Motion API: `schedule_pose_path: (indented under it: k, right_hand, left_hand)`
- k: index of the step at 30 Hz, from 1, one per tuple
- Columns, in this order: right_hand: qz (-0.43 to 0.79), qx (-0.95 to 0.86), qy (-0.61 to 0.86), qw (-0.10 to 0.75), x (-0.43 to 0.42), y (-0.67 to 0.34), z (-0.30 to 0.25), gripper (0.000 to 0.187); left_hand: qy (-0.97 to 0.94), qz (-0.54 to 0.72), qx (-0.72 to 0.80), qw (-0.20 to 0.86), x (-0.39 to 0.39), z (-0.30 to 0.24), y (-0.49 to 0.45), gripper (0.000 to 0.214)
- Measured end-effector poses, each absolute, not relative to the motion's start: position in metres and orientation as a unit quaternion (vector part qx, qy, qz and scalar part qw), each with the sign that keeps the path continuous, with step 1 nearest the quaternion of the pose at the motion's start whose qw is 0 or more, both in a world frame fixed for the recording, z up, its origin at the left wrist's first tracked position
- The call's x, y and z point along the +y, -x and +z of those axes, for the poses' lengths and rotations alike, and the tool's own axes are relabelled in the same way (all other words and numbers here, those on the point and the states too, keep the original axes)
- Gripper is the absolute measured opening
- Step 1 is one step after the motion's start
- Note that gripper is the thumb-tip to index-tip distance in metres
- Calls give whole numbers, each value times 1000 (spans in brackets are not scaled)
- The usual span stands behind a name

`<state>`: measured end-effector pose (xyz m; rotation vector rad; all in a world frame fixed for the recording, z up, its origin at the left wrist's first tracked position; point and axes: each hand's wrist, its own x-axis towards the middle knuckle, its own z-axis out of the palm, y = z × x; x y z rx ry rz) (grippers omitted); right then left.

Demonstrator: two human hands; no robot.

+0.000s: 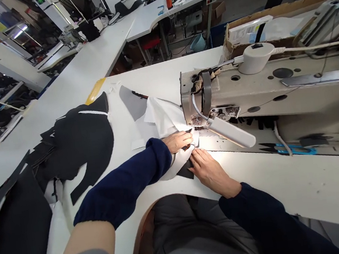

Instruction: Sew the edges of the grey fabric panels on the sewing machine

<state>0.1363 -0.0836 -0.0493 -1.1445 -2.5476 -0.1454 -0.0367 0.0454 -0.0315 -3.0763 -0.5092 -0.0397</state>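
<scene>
My left hand (178, 140) lies on a piece of white fabric (164, 117) right at the needle area of the beige sewing machine (264, 90), its fingers pressed together on the cloth. My right hand (207, 169) rests just in front of it, fingers stretched flat over the white fabric and a small black piece (184, 170) beneath. The machine's lamp (231, 131) lights the spot. Both arms wear dark blue sleeve covers.
Cut black fabric pieces (78, 142) are stacked on the white table (256, 182) to my left. A grey cut piece (132, 102) lies behind the white fabric. Blue-handled scissors (296, 150) lie under the machine arm. A cardboard box (268, 24) stands behind the machine. More work tables stretch away at the back.
</scene>
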Motion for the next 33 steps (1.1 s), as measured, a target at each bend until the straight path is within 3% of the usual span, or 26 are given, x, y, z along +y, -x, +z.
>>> schedule_pose_path:
  k: [10,22,33]
  right_hand:
    - [-70,-897,394,189,-88,-136,-61,40]
    - [-75,-883,428,178,-70,-138,-60,38]
    - [-85,-882,432,169,-65,-133,-64,38]
  left_hand:
    - [991,-6,-132,-32,49,-25,33,29]
    - [977,-98,-178,-66,56,-37,28,25]
    - [967,-109,-212,-85,56,-38,26,24]
